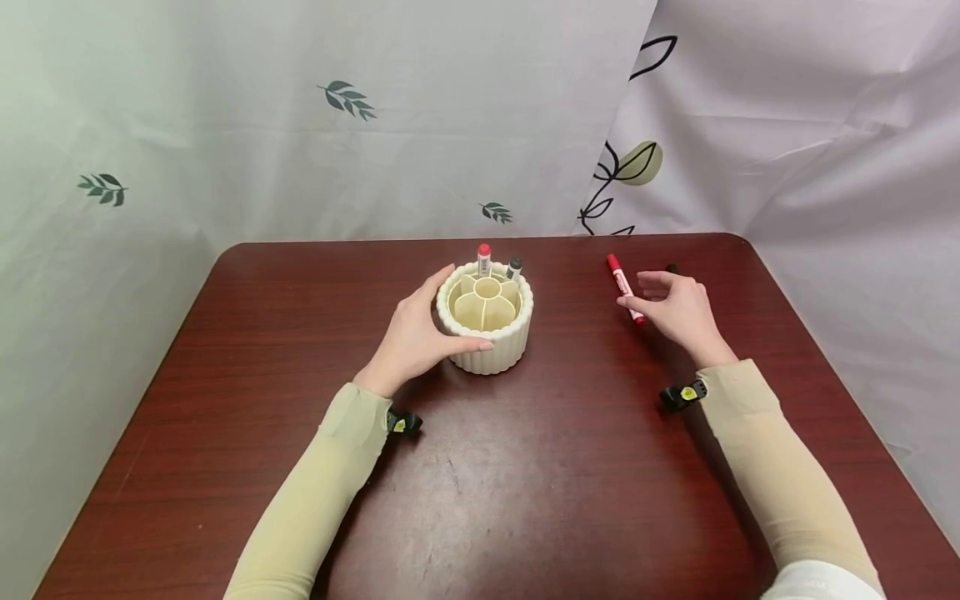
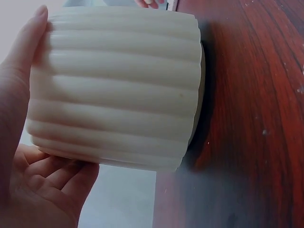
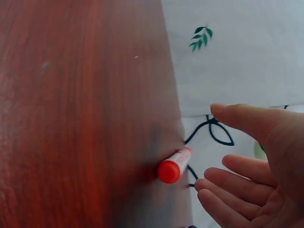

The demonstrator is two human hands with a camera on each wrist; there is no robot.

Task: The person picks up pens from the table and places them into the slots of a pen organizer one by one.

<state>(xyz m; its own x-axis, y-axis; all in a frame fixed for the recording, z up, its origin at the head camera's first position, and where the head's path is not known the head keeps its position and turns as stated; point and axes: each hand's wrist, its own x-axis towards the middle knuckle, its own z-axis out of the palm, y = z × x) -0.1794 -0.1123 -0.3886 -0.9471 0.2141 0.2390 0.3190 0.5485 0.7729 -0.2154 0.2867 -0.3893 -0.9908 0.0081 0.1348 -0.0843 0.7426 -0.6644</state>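
The left hand [image 1: 411, 335] has thumb and fingers clamped round the cream pot [image 1: 501, 353], while the right hand [image 1: 684, 315], fingers apart from thumb, hovers beside a red pen [image 1: 622, 282] on the table [image 1: 247, 367].

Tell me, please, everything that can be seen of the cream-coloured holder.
The cream-coloured holder is round, with ribbed walls, a scalloped rim and a smooth, plastic-looking surface. Inside, dividers form petal-like compartments around a small round central one. A red-capped marker and a dark-capped marker stand on its far side; the near compartments look empty. It stands upright on the reddish table, gripped by the left hand.
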